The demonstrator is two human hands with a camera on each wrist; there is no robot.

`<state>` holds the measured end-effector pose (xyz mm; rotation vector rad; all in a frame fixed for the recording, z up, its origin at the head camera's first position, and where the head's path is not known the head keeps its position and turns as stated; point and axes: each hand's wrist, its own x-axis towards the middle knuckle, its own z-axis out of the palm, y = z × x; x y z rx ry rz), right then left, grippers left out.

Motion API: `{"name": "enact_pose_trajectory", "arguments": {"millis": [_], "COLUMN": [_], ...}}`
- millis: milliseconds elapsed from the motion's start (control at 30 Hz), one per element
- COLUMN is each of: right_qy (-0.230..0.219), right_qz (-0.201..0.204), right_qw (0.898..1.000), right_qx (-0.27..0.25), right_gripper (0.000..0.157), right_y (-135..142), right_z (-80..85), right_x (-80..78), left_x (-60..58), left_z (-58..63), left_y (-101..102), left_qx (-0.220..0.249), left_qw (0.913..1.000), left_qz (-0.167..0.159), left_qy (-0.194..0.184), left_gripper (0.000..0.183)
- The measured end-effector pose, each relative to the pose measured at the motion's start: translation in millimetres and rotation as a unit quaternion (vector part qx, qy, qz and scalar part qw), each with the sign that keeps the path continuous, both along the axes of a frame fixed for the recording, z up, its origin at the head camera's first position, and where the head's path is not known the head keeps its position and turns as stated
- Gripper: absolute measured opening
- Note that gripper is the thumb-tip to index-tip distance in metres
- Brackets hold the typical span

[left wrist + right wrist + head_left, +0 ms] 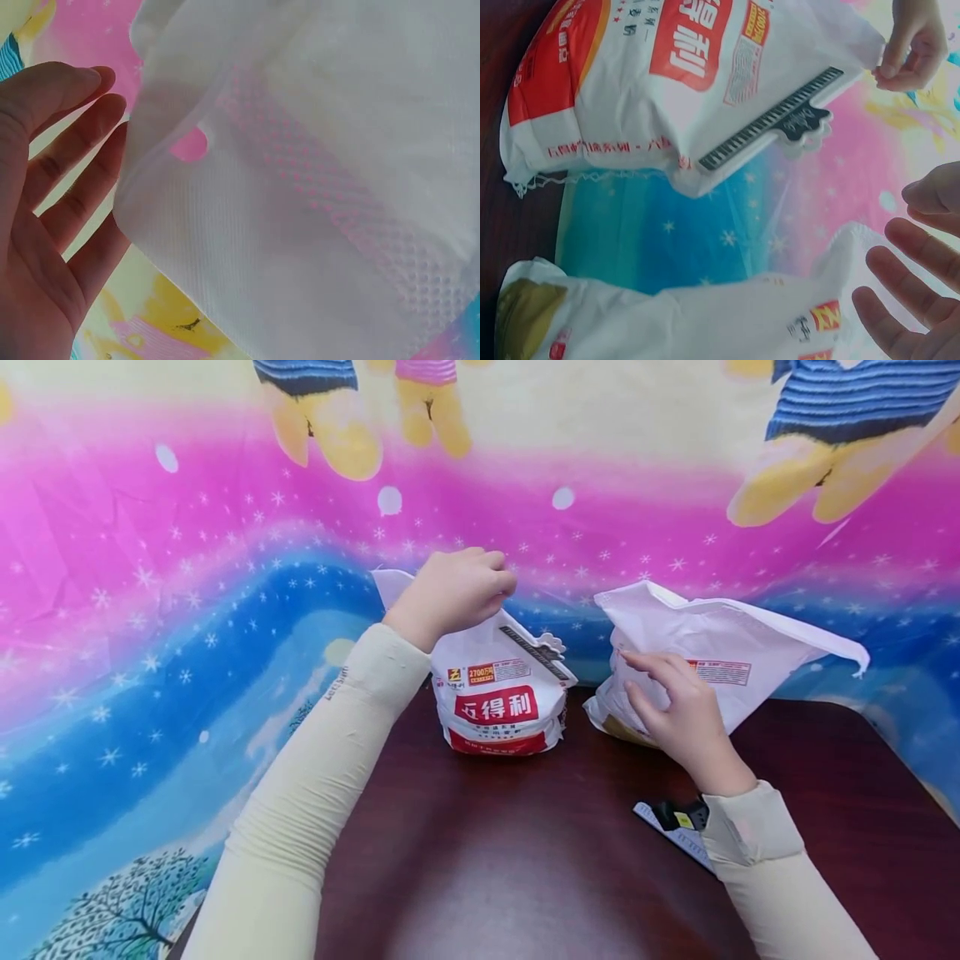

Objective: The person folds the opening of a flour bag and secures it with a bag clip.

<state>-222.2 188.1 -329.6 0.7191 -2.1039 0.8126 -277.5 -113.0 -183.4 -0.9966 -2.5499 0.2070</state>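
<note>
A white flour bag [487,693] with red print stands upright at the middle of the table. A black-and-white sealing clip [534,652] with ruler-like marks lies along its slanting top edge. My left hand [461,589] is at that bag's top; in the left wrist view its loosely bent fingers [79,199] meet the white sheet's edge, and they pinch nothing visible. A second white bag [675,627] stands to the right, its top spread wide. My right hand [682,710] is in front of it with fingers apart, holding nothing; whether they touch it, I cannot tell.
A pale ruler-marked strip [690,845] lies on the dark wooden table [480,860], partly hidden by my right sleeve. A dark piece [678,815] with a yellow label is beside it. Behind the bags hangs a colourful printed cloth [225,568].
</note>
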Motion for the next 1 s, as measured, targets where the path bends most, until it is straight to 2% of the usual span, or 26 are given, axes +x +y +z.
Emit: {"name": "enact_pose_trajectory", "arguments": {"millis": [333,500,633,1000], "right_qy": [-0.032,-0.016,-0.01,-0.008], "right_qz": [-0.047,-0.066,-0.08,-0.116], "right_qw": [0.998,0.998,0.996,0.992], "right_qx": [-0.011,-0.015,-0.028,-0.04], "right_gripper": [0.046,0.046,0.045,0.041], "right_y": [17,28,36,54], "right_z": [6.7,5.5,2.8,-1.4], "right_x": [12.6,14.9,15.7,20.6], "left_x": [1.8,4.5,7.1,13.1], "left_z": [-6.6,-10.1,-11.2,-19.0], "left_y": [11,19,25,46], "left_qx": [0.017,0.02,0.02,-0.017], "left_qw": [0.9987,0.9966,0.9954,0.9876], "left_qz": [-0.033,-0.053,-0.056,-0.071], "left_qy": [0.035,0.06,0.075,0.139], "left_gripper": [0.018,0.02,0.02,0.03]}}
